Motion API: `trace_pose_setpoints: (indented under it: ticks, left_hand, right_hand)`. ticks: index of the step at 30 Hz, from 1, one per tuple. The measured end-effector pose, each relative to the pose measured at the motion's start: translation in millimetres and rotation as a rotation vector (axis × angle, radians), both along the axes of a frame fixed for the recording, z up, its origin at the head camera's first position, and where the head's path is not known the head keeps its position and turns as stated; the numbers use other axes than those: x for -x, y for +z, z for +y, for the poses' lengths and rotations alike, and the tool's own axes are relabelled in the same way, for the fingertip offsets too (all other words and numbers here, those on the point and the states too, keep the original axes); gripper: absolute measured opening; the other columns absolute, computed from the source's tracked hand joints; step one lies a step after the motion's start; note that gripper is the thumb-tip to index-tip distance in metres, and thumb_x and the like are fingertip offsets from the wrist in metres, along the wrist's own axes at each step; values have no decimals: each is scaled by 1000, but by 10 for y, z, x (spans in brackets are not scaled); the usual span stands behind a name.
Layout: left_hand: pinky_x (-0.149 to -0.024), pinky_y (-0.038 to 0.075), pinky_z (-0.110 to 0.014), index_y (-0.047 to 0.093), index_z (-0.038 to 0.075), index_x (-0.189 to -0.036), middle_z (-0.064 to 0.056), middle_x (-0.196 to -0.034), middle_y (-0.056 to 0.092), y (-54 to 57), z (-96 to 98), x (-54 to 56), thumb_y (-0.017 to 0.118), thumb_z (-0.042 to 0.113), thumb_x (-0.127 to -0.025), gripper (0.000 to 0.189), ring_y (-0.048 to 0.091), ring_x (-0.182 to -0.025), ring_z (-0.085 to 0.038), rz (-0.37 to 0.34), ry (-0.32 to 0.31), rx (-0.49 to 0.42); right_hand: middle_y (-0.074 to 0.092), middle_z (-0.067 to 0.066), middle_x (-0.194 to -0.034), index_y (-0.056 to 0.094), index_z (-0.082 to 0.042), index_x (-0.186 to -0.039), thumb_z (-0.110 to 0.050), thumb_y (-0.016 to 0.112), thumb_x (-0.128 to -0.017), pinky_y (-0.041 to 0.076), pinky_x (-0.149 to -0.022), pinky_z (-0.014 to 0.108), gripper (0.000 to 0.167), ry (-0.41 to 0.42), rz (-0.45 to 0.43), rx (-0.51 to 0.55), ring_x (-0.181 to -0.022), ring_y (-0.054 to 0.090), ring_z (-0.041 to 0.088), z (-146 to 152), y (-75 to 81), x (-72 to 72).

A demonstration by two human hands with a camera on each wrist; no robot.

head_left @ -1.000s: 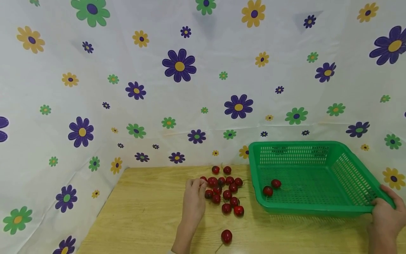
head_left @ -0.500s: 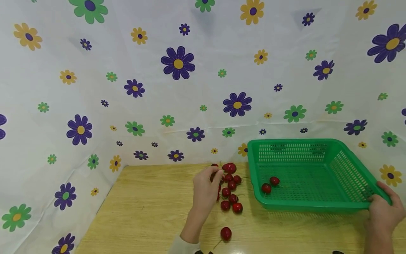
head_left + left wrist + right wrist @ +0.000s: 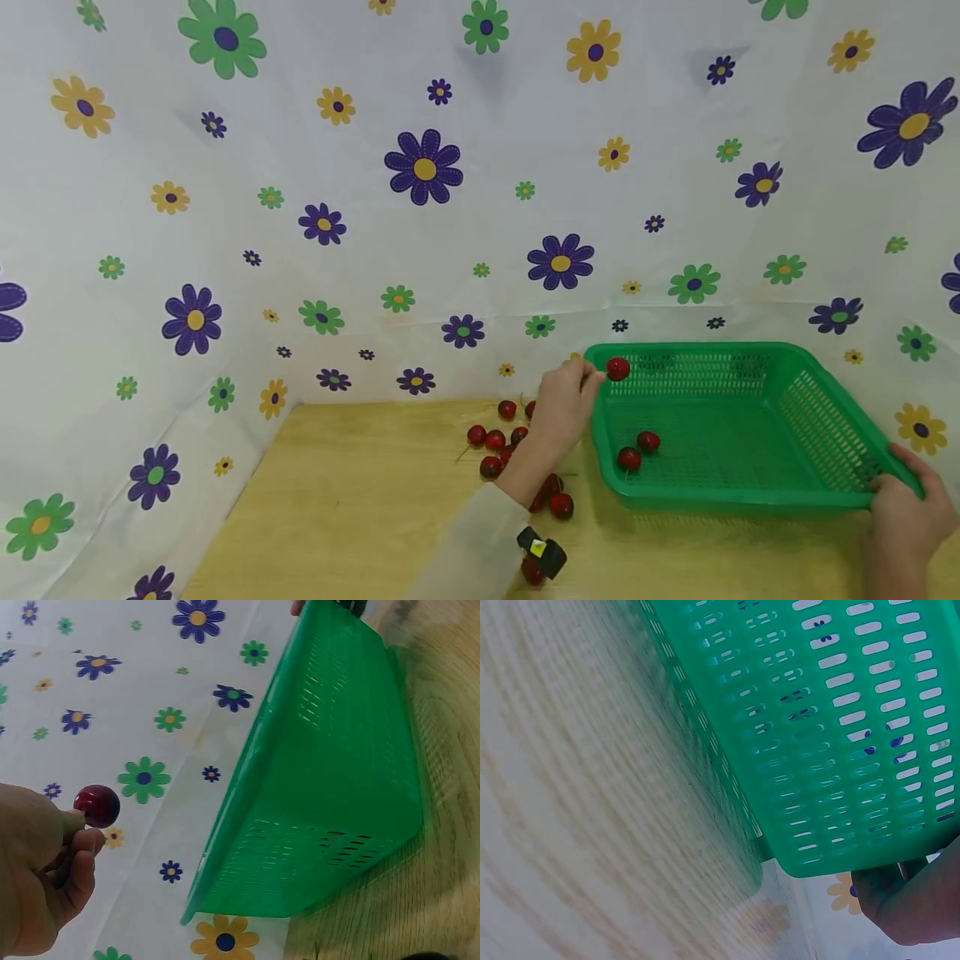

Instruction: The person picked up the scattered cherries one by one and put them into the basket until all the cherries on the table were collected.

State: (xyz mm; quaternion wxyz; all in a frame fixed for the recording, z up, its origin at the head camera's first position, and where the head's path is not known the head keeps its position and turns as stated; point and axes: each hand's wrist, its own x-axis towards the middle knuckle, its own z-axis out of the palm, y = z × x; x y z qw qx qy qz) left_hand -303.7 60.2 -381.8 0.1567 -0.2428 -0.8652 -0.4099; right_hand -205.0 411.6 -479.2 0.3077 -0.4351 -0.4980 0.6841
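Between thumb and fingers, my left hand (image 3: pixel 567 402) pinches a dark red cherry (image 3: pixel 618 369) by its stem end, raised at the left rim of a green plastic basket (image 3: pixel 738 498). The left wrist view shows this cherry (image 3: pixel 97 806) at the fingertips, beside the basket's slotted outer wall (image 3: pixel 300 795). My right hand (image 3: pixel 911 507) grips the basket's near right corner, thumb over the rim; the right wrist view shows that hand (image 3: pixel 911 900) at the rim. Two cherries (image 3: pixel 639 451) lie inside the basket at its left.
Several loose cherries (image 3: pixel 495 441) lie on the wooden table (image 3: pixel 360 492) left of the basket, some hidden behind my left forearm. One cherry (image 3: pixel 532 572) sits nearer, partly covered by the black wrist camera (image 3: pixel 542 552). A flower-printed white sheet (image 3: pixel 480 217) hangs behind and at the left.
My left hand has lifted a cherry from the pile and carried it right to the basket's left rim. The right hand keeps its grip on the basket corner.
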Motion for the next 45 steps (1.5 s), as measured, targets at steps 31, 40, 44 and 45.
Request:
trace_pose_setpoints:
  ticks: [31, 40, 44, 45]
  left_hand:
    - [-66, 44, -28, 71, 31, -85, 11, -77, 67, -478, 787, 103, 71, 35, -92, 8, 57, -69, -9, 61, 116, 1191]
    - [-68, 46, -28, 64, 28, -78, 10, -73, 63, -481, 787, 123, 70, 31, -92, 16, 57, -70, -10, 28, 90, 1163]
    - [-52, 40, -25, 54, 24, -64, 8, -57, 51, -496, 764, 157, 64, 27, -96, 33, 47, -56, -8, 50, 113, 1026]
    - [-48, 37, -24, 53, 23, -61, 8, -54, 48, -502, 756, 166, 63, 27, -96, 37, 44, -53, -7, 63, 119, 969]
  right_hand:
    - [48, -13, -136, 67, -28, -128, 15, 43, -81, 36, -54, 12, 69, -16, 46, -25, -111, 42, 3, -88, 27, -20]
    - [49, -15, -130, 66, -28, -129, 16, 42, -80, 37, -52, 12, 70, -23, 49, -14, -101, 42, 1, -125, 105, -78]
    - [47, -15, -133, 64, -28, -132, 15, 43, -82, 38, -53, 12, 69, -13, 47, -9, -100, 43, 1, -76, 88, -72]
    - [47, -15, -133, 64, -28, -132, 15, 43, -83, 38, -53, 13, 69, -12, 46, -13, -101, 43, 1, -42, 56, -58]
